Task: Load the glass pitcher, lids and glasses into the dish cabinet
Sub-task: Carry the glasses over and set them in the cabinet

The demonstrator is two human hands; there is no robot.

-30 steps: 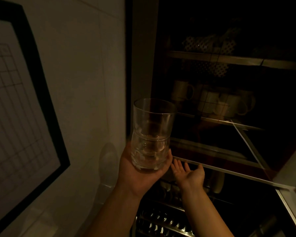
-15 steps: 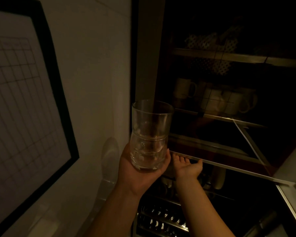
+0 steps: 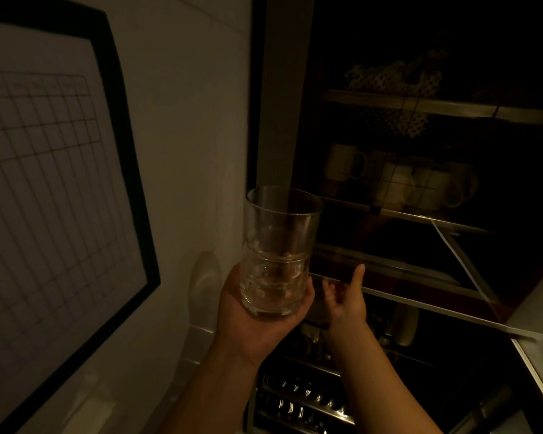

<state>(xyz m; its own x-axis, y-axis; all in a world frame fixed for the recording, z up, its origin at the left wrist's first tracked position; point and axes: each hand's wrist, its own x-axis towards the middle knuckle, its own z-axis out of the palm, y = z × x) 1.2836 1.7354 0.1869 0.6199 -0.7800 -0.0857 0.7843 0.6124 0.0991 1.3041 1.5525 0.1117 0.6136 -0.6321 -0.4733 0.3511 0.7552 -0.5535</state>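
A dim kitchen seen from the person's own eyes. The left hand [image 3: 261,321] is raised in front of a tall dark dish cabinet [image 3: 420,151], its grip closed around the base of a clear cylindrical drinking glass [image 3: 279,252]. It may be two glasses nested together; a ring partway up suggests it, but the light is too poor to say. The glass stands upright, mouth up, its long axis vertical, resting in the cupped palm with the fingers wrapped round the lower part.

The right hand [image 3: 345,300] is just beside it, lower and to the right, holding nothing. Its grip is partly spread, one finger pointing up, at the pale lower edge of the cabinet's glass door [image 3: 420,305]; whether it touches that edge cannot be told.

The cabinet opening lies ahead and to the right of the glass. Behind the door, white handled mugs [image 3: 398,183] sit on a metal shelf. Below the door edge a wire rack [image 3: 301,399] shows. The left hand is therefore the carrying hand, and the glass likely needs to travel rightward and forward into the cabinet once the door is clear.

To the left, a black-framed gridded chart [image 3: 44,183] hangs on the wall.
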